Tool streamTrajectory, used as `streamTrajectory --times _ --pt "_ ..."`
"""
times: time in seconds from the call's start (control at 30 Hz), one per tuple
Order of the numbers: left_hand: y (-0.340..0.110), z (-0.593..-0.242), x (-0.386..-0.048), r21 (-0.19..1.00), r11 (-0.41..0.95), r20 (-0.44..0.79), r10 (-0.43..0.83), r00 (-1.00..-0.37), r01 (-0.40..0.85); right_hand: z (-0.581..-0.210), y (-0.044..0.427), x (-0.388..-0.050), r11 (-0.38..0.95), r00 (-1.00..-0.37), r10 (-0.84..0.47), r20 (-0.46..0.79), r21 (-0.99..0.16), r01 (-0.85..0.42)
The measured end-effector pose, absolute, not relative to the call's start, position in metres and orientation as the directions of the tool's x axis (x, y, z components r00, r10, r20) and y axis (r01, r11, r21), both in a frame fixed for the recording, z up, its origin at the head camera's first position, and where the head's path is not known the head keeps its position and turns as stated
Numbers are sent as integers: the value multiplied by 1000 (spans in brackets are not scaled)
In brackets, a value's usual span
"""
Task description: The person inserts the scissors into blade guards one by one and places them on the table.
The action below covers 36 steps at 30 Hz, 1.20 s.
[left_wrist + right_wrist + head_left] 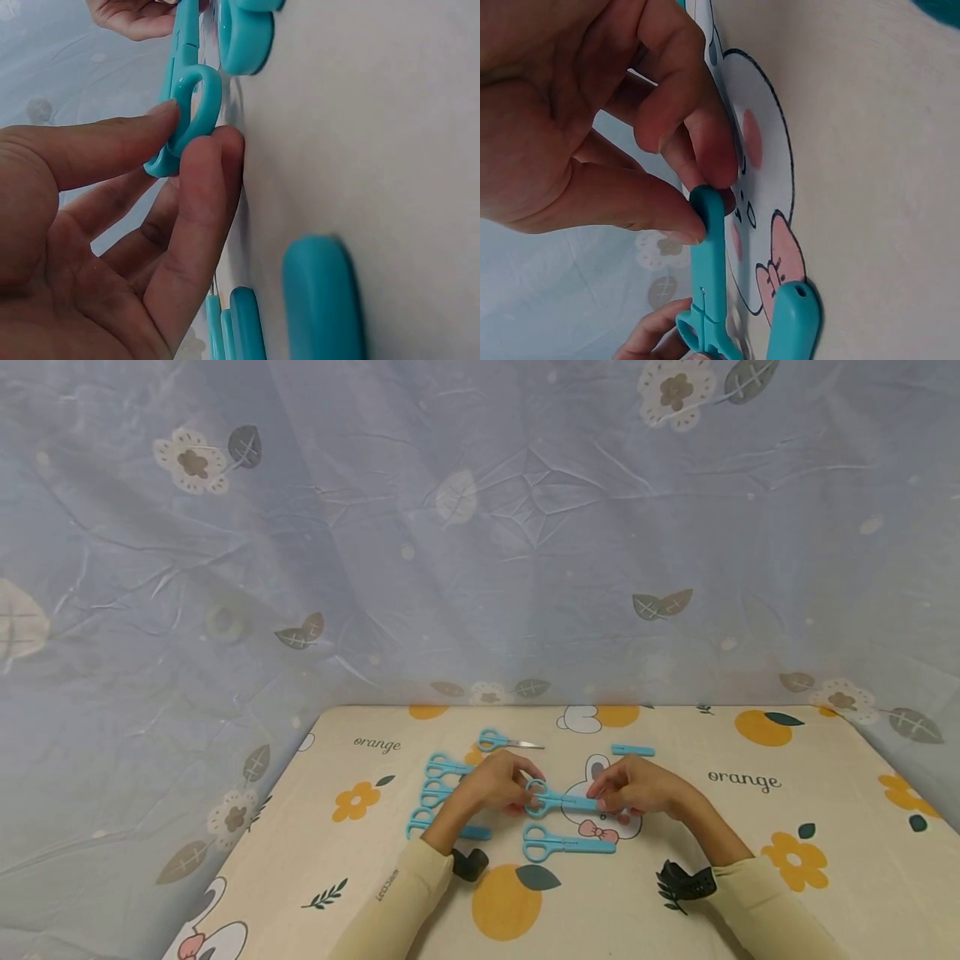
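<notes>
A pair of light blue scissors (562,802) with its blades inside a blue sheath is held level just above the tablecloth. My left hand (498,782) pinches its handle loops between thumb and fingers, clear in the left wrist view. At the other end, my right hand (639,783) pinches the tip of the blue sheath (710,259) between thumb and fingers. Just in front lies another sheathed pair of scissors (581,845). Behind my left hand, an uncovered pair of scissors (492,741) shows its metal blades. A loose blue sheath (633,750) lies behind my right hand.
Several more blue scissors (444,766) lie in a column at the left, partly hidden by my left hand and forearm. The cream tablecloth (645,910) has printed oranges, flowers and a rabbit. A pale patterned curtain (480,568) hangs behind the table.
</notes>
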<state>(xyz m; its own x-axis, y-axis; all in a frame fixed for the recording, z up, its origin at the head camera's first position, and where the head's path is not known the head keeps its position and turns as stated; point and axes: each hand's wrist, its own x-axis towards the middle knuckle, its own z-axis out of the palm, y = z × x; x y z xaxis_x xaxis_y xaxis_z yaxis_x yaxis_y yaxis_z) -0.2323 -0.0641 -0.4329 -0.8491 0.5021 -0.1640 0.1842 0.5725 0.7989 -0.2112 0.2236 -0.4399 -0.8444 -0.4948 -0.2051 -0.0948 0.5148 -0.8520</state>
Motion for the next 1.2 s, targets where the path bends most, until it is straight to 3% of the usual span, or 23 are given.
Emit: streamTrajectory --times 1.2 --pt "-77 -426 -233 804 579 -193 471 -861 137 -435 223 -206 586 -882 -404 -244 -809 -45"
